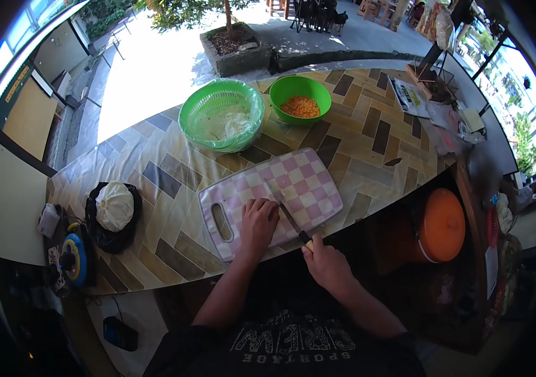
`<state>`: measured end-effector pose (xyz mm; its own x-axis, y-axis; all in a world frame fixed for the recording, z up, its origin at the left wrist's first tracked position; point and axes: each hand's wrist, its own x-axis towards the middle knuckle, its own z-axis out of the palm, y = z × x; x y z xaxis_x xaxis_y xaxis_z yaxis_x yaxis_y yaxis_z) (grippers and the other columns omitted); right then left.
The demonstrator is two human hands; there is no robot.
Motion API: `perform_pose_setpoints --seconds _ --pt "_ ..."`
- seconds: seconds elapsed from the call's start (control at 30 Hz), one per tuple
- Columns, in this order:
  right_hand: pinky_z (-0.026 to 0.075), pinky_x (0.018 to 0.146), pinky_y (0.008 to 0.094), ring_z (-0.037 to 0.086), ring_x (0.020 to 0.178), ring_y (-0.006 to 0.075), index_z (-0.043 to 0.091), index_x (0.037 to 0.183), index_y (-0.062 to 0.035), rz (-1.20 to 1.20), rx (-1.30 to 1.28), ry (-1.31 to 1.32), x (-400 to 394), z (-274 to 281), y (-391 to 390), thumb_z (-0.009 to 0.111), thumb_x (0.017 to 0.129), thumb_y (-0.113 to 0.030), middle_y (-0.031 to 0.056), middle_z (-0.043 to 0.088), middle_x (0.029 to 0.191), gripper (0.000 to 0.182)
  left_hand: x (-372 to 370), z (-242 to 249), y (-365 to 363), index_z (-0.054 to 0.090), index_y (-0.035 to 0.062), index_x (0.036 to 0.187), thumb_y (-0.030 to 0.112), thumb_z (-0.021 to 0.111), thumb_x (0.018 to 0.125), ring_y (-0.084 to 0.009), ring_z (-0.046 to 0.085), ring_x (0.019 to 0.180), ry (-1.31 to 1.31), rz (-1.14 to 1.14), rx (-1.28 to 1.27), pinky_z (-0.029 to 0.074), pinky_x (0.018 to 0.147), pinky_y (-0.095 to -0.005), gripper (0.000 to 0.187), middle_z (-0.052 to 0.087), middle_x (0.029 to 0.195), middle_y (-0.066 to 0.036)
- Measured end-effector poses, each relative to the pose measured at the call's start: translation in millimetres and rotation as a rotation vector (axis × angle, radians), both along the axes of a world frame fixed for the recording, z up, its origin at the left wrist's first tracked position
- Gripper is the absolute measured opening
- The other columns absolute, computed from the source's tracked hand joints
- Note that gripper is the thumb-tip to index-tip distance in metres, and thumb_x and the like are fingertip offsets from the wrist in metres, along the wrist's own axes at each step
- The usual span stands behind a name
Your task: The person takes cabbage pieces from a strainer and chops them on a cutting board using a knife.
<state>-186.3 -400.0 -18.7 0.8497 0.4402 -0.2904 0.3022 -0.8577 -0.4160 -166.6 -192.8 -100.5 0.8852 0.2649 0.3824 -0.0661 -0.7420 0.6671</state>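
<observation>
A pink-and-white checkered cutting board [308, 179] lies on the table in front of me. My right hand [329, 264] is wrapped round the light handle of a knife [290, 217], whose dark blade points away from me across the board. Close to the blade's left side, my left hand [259, 221] rests on the board with its fingers curled and pressed together. Whatever is beneath those fingertips is hidden. Small pale bits dot the board near the blade.
Beyond the board stand a green basket lined with clear plastic [221, 116] and a green bowl [280, 94] of orange shreds. A white bundle in a black bag [114, 207] sits at left. An orange lidded container [442, 225] is below the table's right edge.
</observation>
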Motion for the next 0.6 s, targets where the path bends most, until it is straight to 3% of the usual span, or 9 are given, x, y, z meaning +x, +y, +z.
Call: perform_pose_setpoints --seconds 0.27,0.37,0.47,0.6 --pt "0.055 0.072 0.0564 0.070 0.087 0.0466 0.047 0.129 -0.0062 -0.052 0.200 -0.104 -7.1 -26.9 -4.5 0.058 0.104 -0.028 0.0240 0.072 0.095 0.035 -22.8 -5.5 -6.3 0.074 0.0061 0.099 0.011 0.073 0.087 -0.0316 0.062 0.100 -0.049 -0.010 -0.001 0.046 0.095 -0.0434 0.013 0.070 0.099 -0.010" --pt "0.053 0.071 0.0570 0.068 0.088 0.0495 0.050 0.124 -0.0041 -0.082 0.456 -0.094 -0.4 -43.6 2.9 0.055 0.106 -0.030 0.0271 0.070 0.092 0.032 -28.5 -4.2 -7.1 0.074 0.0058 0.098 0.012 0.072 0.088 -0.0315 0.062 0.100 -0.038 0.000 -0.016 0.046 0.095 -0.0434 0.012 0.070 0.098 -0.009" --pt "0.051 0.071 0.0576 0.067 0.087 0.0511 0.053 0.118 -0.0019 -0.110 0.285 0.121 -1.8 -23.2 0.9 0.051 0.108 -0.032 0.0288 0.069 0.087 0.031 -36.5 -6.9 -7.2 0.074 0.0060 0.099 0.012 0.072 0.088 -0.0309 0.062 0.101 -0.053 0.003 -0.002 0.046 0.096 -0.0436 0.013 0.070 0.099 -0.009" --pt "0.052 0.070 0.0600 0.067 0.082 0.0518 0.053 0.111 0.0001 -0.030 0.138 0.091 -12.0 6.1 -3.1 0.047 0.110 -0.033 0.0293 0.068 0.080 0.033 -43.8 -11.1 -7.8 0.073 0.0068 0.099 0.012 0.072 0.088 -0.0300 0.062 0.104 -0.059 0.003 -0.003 0.046 0.097 -0.0437 0.013 0.070 0.101 -0.008"
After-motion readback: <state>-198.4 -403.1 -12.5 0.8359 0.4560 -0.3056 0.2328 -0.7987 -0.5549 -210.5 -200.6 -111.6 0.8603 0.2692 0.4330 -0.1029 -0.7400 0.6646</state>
